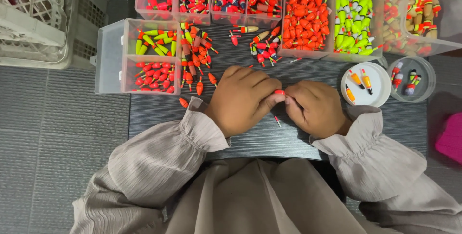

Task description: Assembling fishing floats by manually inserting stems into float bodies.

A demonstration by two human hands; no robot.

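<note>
Here | L hand (240, 100) + R hand (315, 108): together, fingertips pinched on red float (279, 91) at table (399, 123) ctr | loose floats (196, 65) left of L hand | white lid (378, 89) just beside R hand | bins (308, 17) behind.

White lid (380, 84), round tub (424, 76), pink cloth (451, 138)

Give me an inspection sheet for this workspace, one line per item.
Surface: dark wood-grain table, partly covered.
Job's things: small orange float pinched between left hand and right hand; a thin stem piece lies below.
Clutter: loose floats spilled beside clear compartment boxes; round lid and clear cup hold a few.
Grip: both hands closed on the float.
Cables: nothing seen.
Surroundings: white crate, grey floor, pink item.
</note>
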